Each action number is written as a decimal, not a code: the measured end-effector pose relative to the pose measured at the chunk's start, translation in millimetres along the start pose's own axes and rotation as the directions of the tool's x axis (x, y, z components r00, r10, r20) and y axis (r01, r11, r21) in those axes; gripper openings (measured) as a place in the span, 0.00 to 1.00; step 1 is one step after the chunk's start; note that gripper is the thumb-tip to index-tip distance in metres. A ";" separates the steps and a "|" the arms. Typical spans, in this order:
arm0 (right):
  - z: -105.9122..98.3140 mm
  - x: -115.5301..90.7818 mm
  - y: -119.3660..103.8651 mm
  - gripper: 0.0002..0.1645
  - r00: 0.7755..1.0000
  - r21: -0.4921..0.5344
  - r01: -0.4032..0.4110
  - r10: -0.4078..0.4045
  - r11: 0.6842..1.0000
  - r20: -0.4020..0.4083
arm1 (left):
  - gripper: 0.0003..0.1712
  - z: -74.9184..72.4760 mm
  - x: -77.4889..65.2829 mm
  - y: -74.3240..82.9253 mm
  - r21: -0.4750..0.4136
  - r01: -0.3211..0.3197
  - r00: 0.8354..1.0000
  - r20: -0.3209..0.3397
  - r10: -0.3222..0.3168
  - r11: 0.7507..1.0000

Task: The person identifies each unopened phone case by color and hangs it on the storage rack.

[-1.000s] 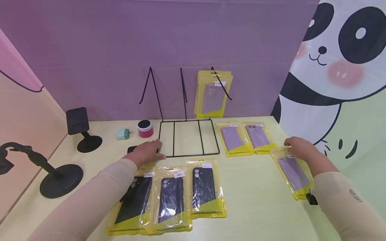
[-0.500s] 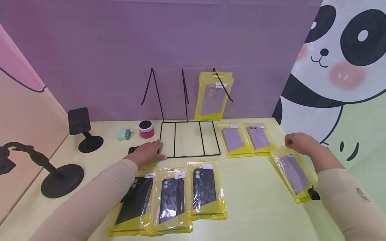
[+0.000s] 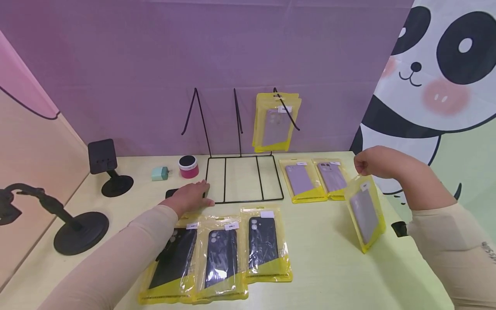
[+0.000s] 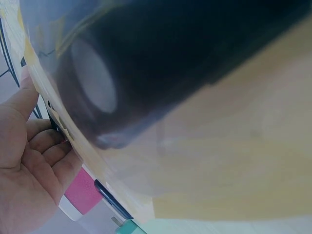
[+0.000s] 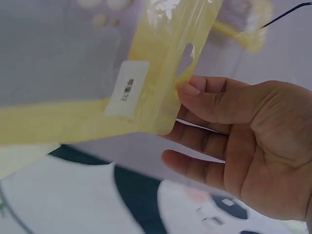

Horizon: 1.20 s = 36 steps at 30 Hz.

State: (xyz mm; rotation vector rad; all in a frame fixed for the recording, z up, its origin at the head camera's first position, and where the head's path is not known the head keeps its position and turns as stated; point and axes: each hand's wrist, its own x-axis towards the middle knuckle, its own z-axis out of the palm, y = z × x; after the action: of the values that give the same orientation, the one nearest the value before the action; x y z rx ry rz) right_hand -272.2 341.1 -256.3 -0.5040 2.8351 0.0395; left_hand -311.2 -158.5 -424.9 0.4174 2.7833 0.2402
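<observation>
In the head view my right hand (image 3: 381, 161) pinches the top edge of a packaged purple phone case (image 3: 364, 211), which hangs tilted over the table's right side. Up close in the right wrist view, thumb and forefinger grip the yellow bag (image 5: 161, 97) beside its hang hole. My left hand (image 3: 190, 198) lies at the front left corner of a black wire rack (image 3: 242, 201), over a flat black object (image 3: 170, 193). Its fingers curl in the left wrist view, their tips partly hidden behind a bag (image 4: 204, 161); I cannot tell whether they grip the rack.
Bagged purple cases (image 3: 277, 125) hang on the rack's right hook. Two more bagged purple cases (image 3: 302, 178) lie right of it. Several bagged black cases (image 3: 221, 258) lie in front. Left stand a pink jar (image 3: 188, 168), a teal charger (image 3: 159, 173) and black stands (image 3: 116, 185).
My right hand has raised the bagged purple case off the table, moving up and slightly left, so the bag now hangs steeply. The left hand has stayed at the rack's corner.
</observation>
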 end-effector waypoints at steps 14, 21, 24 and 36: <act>-48.7 -2.3 -59.0 0.08 0.930 0.063 0.161 -0.130 0.985 -0.343 | 0.47 -0.1 2.9 -2.4 0.011 -0.035 0.999 0.006 0.035 0.999; -62.7 4.9 -88.0 0.05 0.819 0.059 0.235 -0.164 0.970 -0.550 | 0.48 0.7 -0.8 -1.3 -0.004 -0.007 1.000 0.002 0.007 1.000; -65.9 9.0 -98.5 0.04 0.790 0.069 0.255 -0.167 0.964 -0.590 | 0.47 0.2 -3.1 -0.4 -0.006 -0.007 1.000 -0.004 0.007 1.000; -62.9 43.1 -109.8 0.03 0.775 0.062 0.273 -0.181 0.960 -0.605 | 0.47 -2.6 -8.6 5.6 -0.014 0.005 1.000 -0.003 -0.005 1.000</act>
State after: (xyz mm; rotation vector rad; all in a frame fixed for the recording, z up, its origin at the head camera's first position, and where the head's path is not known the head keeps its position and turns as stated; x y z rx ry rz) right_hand -289.3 219.1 -204.7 -0.9728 3.3100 -0.4549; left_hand -302.8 -156.2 -418.9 0.4069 2.7838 0.2593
